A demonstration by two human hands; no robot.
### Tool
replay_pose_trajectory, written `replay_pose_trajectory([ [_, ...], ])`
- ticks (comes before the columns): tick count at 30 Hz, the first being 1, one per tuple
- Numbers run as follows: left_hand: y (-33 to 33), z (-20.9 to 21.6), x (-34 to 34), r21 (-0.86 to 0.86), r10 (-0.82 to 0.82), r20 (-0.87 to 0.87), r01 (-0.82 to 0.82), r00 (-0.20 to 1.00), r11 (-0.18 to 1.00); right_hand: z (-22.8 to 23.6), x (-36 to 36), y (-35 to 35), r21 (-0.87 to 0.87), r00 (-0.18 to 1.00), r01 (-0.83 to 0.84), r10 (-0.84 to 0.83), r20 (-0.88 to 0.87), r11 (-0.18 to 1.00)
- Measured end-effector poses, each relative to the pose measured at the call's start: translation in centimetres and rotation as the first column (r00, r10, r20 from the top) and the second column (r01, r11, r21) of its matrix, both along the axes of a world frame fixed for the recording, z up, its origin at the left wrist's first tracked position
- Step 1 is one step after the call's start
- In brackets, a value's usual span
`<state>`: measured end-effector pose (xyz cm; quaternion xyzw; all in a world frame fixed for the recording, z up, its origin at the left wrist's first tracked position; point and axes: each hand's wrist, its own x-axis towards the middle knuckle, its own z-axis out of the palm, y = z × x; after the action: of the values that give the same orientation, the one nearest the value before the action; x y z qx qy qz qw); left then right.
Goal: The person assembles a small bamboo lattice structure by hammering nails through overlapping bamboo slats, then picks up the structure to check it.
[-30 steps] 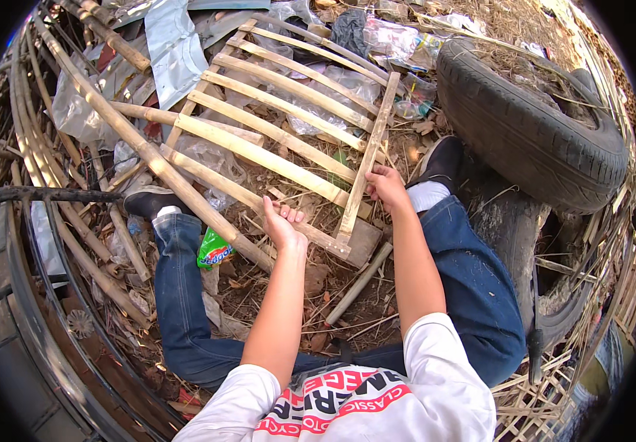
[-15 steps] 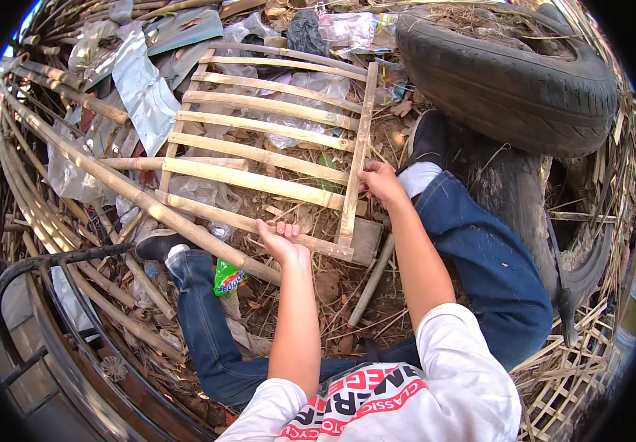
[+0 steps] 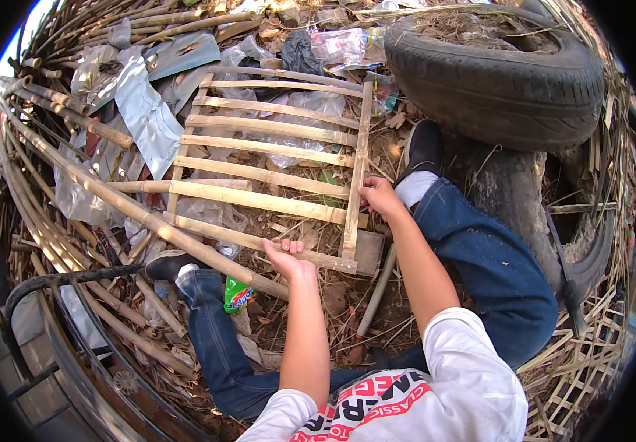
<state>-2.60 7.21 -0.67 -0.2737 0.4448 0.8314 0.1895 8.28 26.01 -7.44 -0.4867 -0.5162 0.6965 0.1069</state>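
A bamboo slat frame lies in front of me, its several pale crosswise strips joined to a rail at each side. My left hand is closed round the nearest strip, thumb on top and fingertips curled over it. At the right rail, my right hand pinches the wood a little above the near corner. Beneath that corner sits a short wooden block. A long bamboo pole runs diagonally past the frame's near left corner. Close to my left forearm is a green packet.
A worn tyre stands at the far right, with dry debris inside. Plastic sheets and bags litter the ground. Bundled bamboo sticks line the left side, above a black metal frame. A bamboo stick lies between my legs.
The whole scene has shifted slightly downward in the view, as my head has moved a little. Both hands keep their hold on the bamboo frame.
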Motion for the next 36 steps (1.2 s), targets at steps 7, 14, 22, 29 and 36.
replay_pose_trajectory([
  [7,-0.1,-1.0,-0.4,0.070,-0.025,-0.030,0.027,0.999,0.997,-0.3,-0.2,0.4,0.003,1.000,0.011,-0.011,-0.027,1.000],
  [14,0.1,-0.7,-0.1,0.061,-0.020,-0.004,0.021,1.000,0.998,-0.3,0.0,0.4,0.035,0.997,0.014,-0.011,-0.075,0.999],
  [22,-0.7,-1.4,-0.3,0.152,-0.108,-0.029,0.111,0.994,0.982,0.5,0.4,-0.5,-0.033,0.980,0.119,-0.123,-0.158,0.992],
  [29,-3.1,-1.4,-0.5,0.226,-0.265,-0.064,0.273,0.962,0.935,0.3,1.6,-2.4,0.074,0.992,0.064,-0.055,-0.113,0.995],
  [36,-3.1,-1.5,0.5,0.251,-0.333,-0.066,0.339,0.941,0.907,0.4,1.7,-1.8,0.059,0.998,-0.039,0.041,-0.036,0.998],
])
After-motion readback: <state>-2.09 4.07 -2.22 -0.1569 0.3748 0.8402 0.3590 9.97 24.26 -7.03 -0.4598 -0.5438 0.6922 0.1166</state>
